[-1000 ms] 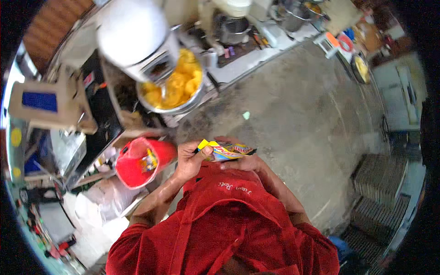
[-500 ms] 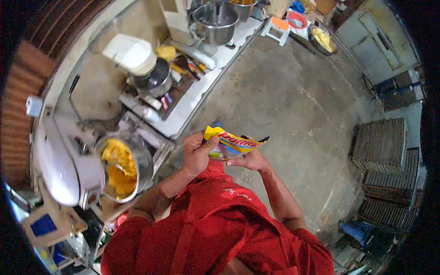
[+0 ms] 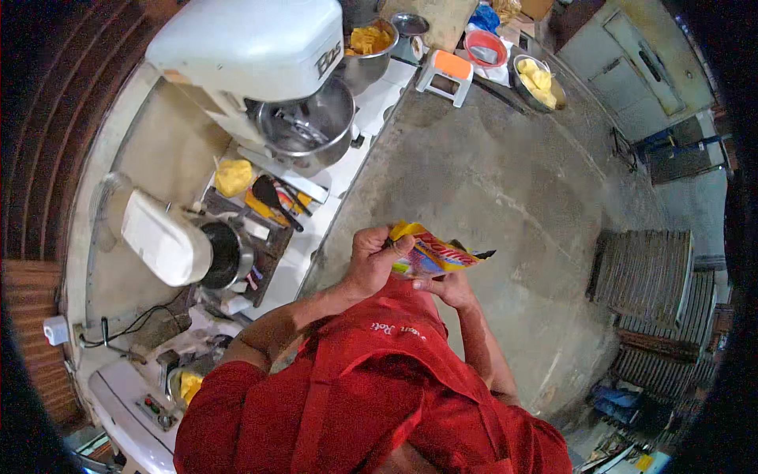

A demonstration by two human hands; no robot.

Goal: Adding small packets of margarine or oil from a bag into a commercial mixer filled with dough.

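A crumpled yellow, red and blue plastic packet (image 3: 437,251) is held in front of my red apron (image 3: 395,304). My left hand (image 3: 373,259) pinches its left end between thumb and fingers. Under the packet's lower right side, my right hand (image 3: 448,289) grips it from below, its fingers partly hidden. The packet's far right end is dark and ragged, and its contents cannot be seen.
Along the left counter stand a large white mixer with a steel bowl (image 3: 306,125), a smaller white mixer (image 3: 167,237) and several utensils (image 3: 278,201). Ahead are an orange-topped stool (image 3: 447,73) and a basin of yellow pieces (image 3: 538,81). Stacked trays (image 3: 643,272) stand on the right.
I have moved forward along the counter: the mixers have shifted down the view, and the big one now shows fully. Both hands still hold the packet.
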